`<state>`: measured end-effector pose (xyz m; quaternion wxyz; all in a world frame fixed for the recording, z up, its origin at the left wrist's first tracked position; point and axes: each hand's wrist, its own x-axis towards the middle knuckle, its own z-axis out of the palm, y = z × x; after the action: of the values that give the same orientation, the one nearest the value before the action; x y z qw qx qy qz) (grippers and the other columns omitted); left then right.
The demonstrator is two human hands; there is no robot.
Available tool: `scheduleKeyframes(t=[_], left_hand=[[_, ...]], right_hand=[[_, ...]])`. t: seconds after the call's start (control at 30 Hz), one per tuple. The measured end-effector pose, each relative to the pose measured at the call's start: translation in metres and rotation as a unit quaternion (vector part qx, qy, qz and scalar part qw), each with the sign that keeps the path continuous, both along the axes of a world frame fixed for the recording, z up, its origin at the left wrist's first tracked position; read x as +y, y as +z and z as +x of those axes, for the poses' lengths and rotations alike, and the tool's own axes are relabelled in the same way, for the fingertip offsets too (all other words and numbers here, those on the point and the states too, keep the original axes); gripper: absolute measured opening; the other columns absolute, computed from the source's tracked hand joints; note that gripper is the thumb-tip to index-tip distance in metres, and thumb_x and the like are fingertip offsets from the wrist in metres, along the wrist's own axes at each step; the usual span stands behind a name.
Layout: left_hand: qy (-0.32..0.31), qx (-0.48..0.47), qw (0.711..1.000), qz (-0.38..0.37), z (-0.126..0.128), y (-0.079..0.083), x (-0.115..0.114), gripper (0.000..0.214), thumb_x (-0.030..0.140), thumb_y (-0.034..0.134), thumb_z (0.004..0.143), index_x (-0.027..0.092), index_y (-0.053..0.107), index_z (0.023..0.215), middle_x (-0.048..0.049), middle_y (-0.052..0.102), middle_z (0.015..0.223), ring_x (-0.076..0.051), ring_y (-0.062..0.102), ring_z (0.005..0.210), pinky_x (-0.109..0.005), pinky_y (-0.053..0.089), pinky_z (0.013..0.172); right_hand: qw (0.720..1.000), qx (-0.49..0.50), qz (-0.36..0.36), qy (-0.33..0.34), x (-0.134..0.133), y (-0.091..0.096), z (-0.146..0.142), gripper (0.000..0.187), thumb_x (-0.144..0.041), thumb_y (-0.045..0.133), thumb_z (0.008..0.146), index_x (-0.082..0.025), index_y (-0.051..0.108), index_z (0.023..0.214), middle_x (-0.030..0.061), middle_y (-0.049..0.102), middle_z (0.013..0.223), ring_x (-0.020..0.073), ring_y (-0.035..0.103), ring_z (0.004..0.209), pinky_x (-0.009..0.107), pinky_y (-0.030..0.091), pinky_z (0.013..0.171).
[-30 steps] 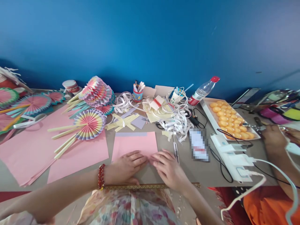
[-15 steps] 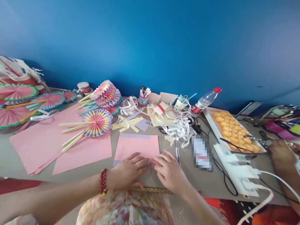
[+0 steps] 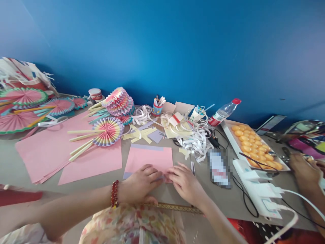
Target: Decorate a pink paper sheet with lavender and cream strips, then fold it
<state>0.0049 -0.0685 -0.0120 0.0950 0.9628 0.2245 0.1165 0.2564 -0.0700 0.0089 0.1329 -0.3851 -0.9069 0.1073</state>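
Note:
A pink paper sheet (image 3: 150, 156) lies on the grey table in front of me, with a lilac strip along its far edge and more lilac at its front left. My left hand (image 3: 139, 185), with a red bead bracelet (image 3: 114, 193) on the wrist, rests flat over the near edge, fingers stretched out. At the near right corner, the fingertips of my right hand (image 3: 186, 184) press on the paper, the fingers long and slightly apart. Both sets of fingertips almost meet and hide part of that edge. Just beyond my right hand lies a slim white-handled tool (image 3: 193, 167).
Pink sheets (image 3: 50, 145) and a pleated paper fan (image 3: 107, 131) with sticks lie left. White paper strips (image 3: 196, 145), a pen cup (image 3: 157, 109) and a bottle (image 3: 224, 113) stand behind. To the right are a power strip (image 3: 256, 189), a tray of yellow pieces (image 3: 230, 135) and another person's hand (image 3: 306, 167).
The view has shifted slightly. Both hands stay at the paper's near edge; the right fingers have moved a little, and a bit of pink paper now shows below them.

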Motion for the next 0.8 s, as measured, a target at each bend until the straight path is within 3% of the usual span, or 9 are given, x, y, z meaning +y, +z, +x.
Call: scheduleKeyframes(t=[0.23, 0.6, 0.8], left_hand=[[0.007, -0.023, 0.999, -0.028, -0.002, -0.001, 0.001, 0.075, 0.065, 0.047, 0.091, 0.014, 0.036, 0.146, -0.0129, 0.051, 0.141, -0.027, 0.047, 0.125, -0.045, 0.023, 0.116], [0.056, 0.008, 0.998, -0.040, 0.011, 0.009, 0.003, 0.054, 0.040, 0.061, 0.090, 0.018, 0.044, 0.137, -0.0093, 0.055, 0.132, -0.026, 0.050, 0.118, -0.040, 0.034, 0.106], [0.060, 0.019, 0.998, -0.017, 0.022, 0.007, 0.010, 0.029, 0.028, 0.063, 0.089, 0.021, 0.057, 0.117, -0.0064, 0.058, 0.115, -0.026, 0.052, 0.111, -0.041, 0.038, 0.101]], right_hand=[[0.997, 0.063, 0.023, -0.033, 0.007, 0.000, 0.010, 0.036, -0.009, 0.042, 0.092, -0.025, 0.066, 0.115, 0.0045, 0.071, 0.110, 0.0187, 0.065, 0.102, 0.046, 0.046, 0.103], [0.997, 0.064, 0.026, -0.045, 0.001, -0.007, 0.012, 0.037, -0.006, 0.043, 0.088, -0.025, 0.066, 0.109, 0.0039, 0.070, 0.112, 0.0199, 0.064, 0.105, 0.045, 0.047, 0.103], [0.997, 0.059, 0.009, -0.052, -0.003, -0.012, 0.013, 0.029, -0.009, 0.049, 0.091, -0.024, 0.067, 0.108, 0.0054, 0.069, 0.114, 0.0213, 0.064, 0.104, 0.049, 0.045, 0.105]])
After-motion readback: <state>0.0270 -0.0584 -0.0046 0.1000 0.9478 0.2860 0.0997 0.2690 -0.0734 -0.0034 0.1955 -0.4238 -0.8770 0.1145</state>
